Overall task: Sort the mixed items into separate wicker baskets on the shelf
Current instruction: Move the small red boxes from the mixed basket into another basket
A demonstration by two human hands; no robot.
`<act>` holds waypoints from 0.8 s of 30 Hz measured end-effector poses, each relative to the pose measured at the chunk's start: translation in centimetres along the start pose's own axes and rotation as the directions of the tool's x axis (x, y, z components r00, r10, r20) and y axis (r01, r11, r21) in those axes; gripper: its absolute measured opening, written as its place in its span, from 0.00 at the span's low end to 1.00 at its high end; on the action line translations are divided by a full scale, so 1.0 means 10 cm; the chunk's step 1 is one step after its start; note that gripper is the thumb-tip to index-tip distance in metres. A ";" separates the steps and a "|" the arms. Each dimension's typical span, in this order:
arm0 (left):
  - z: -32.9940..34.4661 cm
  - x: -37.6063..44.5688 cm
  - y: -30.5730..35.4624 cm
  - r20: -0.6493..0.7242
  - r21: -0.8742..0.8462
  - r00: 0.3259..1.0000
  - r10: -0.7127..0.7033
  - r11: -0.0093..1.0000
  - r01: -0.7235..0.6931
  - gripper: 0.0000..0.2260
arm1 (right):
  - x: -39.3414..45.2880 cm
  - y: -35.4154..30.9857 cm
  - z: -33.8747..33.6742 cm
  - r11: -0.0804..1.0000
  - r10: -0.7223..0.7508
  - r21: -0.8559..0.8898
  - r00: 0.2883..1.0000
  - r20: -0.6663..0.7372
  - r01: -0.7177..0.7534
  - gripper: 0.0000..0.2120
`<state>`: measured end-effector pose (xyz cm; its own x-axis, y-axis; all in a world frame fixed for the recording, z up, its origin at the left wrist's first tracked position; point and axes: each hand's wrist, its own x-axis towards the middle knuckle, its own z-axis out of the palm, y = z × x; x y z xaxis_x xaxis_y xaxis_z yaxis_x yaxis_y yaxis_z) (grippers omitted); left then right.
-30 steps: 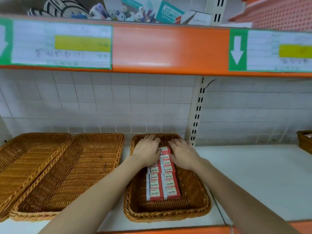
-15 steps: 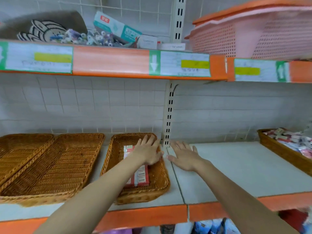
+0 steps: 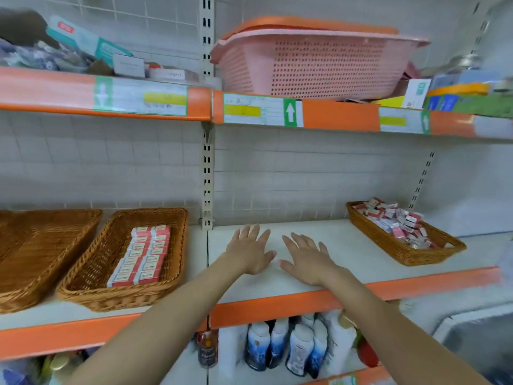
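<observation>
Neatly stacked in two rows, the red-and-white boxes [image 3: 144,255] fill the wicker basket [image 3: 125,293] on the shelf [image 3: 347,245]. Well apart at right, a second wicker basket [image 3: 399,250] holds a jumbled pile [image 3: 397,220]. Between them, left hand [image 3: 248,250] and right hand [image 3: 311,259] hover with fingers spread, holding nothing.

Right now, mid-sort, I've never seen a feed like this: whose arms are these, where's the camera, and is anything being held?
No machine here: a person's bare arms, filmed by one wide-angle camera on their head, looking forward and down. The left hand and right hand are spread open over the bare white shelf, holding nothing. To the left, a wicker basket holds red and white boxes in neat rows. Far right, another basket holds a loose mixed pile. A pink plastic basket sits on the shelf above.
</observation>
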<state>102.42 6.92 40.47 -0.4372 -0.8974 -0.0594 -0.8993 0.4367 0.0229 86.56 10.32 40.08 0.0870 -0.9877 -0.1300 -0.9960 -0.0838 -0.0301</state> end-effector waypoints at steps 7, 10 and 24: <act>-0.02 0.42 0.46 0.028 0.014 0.994 0.110 0.994 -0.111 0.28 | -0.07 0.56 0.02 0.995 0.100 0.024 0.994 -0.038 -0.099 0.32; -0.01 0.64 0.63 0.036 0.018 0.986 0.164 0.986 -0.165 0.28 | -0.06 0.78 0.01 0.988 0.154 0.037 0.986 -0.054 -0.153 0.32; -0.02 1.36 1.72 -0.002 -0.014 0.926 0.378 0.926 -0.378 0.28 | -0.15 1.91 0.04 0.939 0.344 0.061 0.928 -0.145 -0.338 0.30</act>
<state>80.96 2.17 40.29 -0.7448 -0.6658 -0.0441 -0.6672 0.7426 0.0580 67.45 10.27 39.34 -0.2645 -0.9643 0.0130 -0.9636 0.2637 -0.0446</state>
